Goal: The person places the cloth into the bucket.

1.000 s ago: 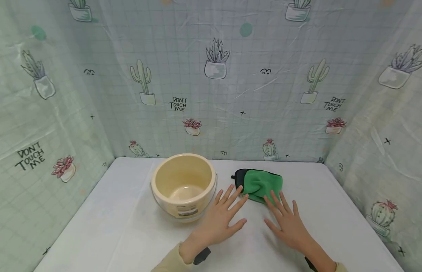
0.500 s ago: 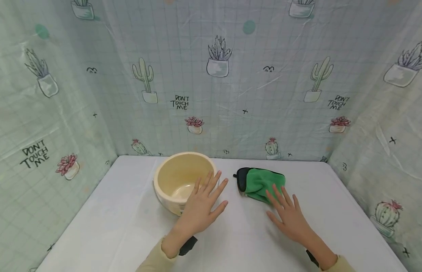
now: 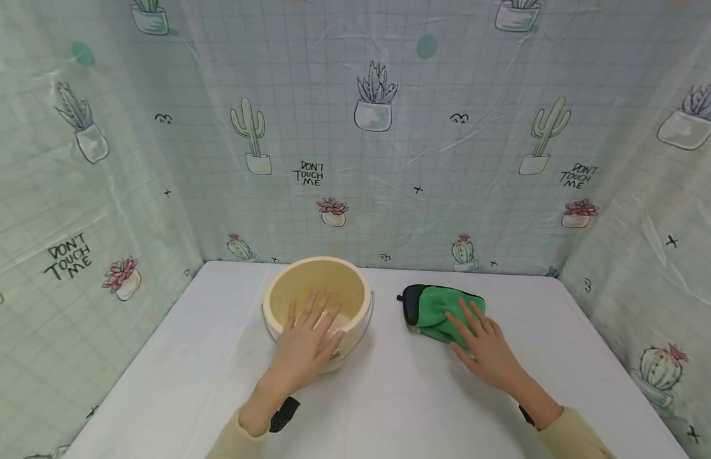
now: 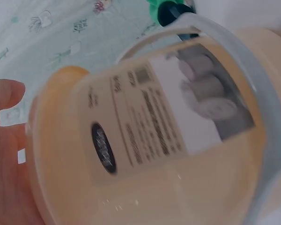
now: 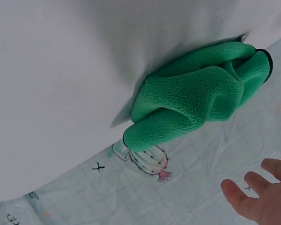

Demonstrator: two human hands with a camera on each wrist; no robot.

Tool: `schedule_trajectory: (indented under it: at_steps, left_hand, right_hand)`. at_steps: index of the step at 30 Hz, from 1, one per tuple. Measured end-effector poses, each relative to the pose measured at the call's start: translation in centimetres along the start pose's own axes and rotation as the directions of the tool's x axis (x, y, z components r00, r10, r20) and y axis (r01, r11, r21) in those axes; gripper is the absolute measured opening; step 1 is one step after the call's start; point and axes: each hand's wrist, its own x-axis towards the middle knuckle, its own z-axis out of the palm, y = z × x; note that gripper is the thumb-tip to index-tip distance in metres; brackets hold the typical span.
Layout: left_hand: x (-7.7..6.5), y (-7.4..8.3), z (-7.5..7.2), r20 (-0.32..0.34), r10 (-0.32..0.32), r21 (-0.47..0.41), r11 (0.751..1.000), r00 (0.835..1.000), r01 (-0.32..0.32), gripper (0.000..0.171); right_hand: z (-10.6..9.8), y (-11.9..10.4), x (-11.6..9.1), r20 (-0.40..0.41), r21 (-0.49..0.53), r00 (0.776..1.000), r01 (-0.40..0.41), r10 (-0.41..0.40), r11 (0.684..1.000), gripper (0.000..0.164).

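A cream plastic bucket (image 3: 318, 277) stands upright at the back of the white table, left of centre. My left hand (image 3: 306, 347) is held over its near side, fingers spread across the opening. The left wrist view shows the bucket's printed label (image 4: 131, 122) and grey handle (image 4: 260, 93), hanging down along the wall, with part of the hand at the rim. To the right lies a crumpled green fleecy cloth (image 3: 438, 309) with a dark end and black edging. My right hand (image 3: 490, 354) hovers above its near right side, fingers spread and holding nothing; the right wrist view has the fingers apart from the cloth.
The white table (image 3: 390, 408) ends at a hanging sheet (image 3: 407, 146) printed with cacti, which also runs down both sides. A strip of table separates the bucket from the cloth.
My left hand has moved left from between the bucket and the cloth to over the bucket's near side. The right hand has shifted slightly forward over the cloth. Bucket and cloth stay put.
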Motion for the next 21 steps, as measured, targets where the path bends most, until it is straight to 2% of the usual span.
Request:
schedule_trajectory:
  at_steps: [5, 10, 17, 21]
  left_hand:
    - [-0.3, -1.5, 0.0, 0.010, -0.064, -0.010, 0.998, 0.998, 0.064, 0.049]
    - [0.2, -3.1, -0.3, -0.015, -0.109, -0.057, 0.993, 0.994, 0.108, 0.050]
    - [0.6, -5.2, -1.0, 0.009, -0.150, -0.077, 0.986, 0.989, 0.150, 0.054]
    - [0.6, -6.1, -1.0, 0.006, -0.173, -0.077, 0.982, 0.985, 0.173, 0.056]
  right_hand:
    - [0.5, 0.5, 0.9, 0.012, 0.000, 1.000, 0.017, -0.017, 1.000, 0.054]
    - [1.1, 1.2, 2.3, 0.024, 0.001, 0.999, 0.037, -0.037, 0.999, 0.053]
    - [1.8, 2.0, 3.6, 0.014, 0.000, 0.999, 0.048, -0.048, 0.999, 0.050]
    - [2.3, 2.5, 4.0, 0.036, -0.020, 0.999, 0.038, -0.037, 0.999, 0.049]
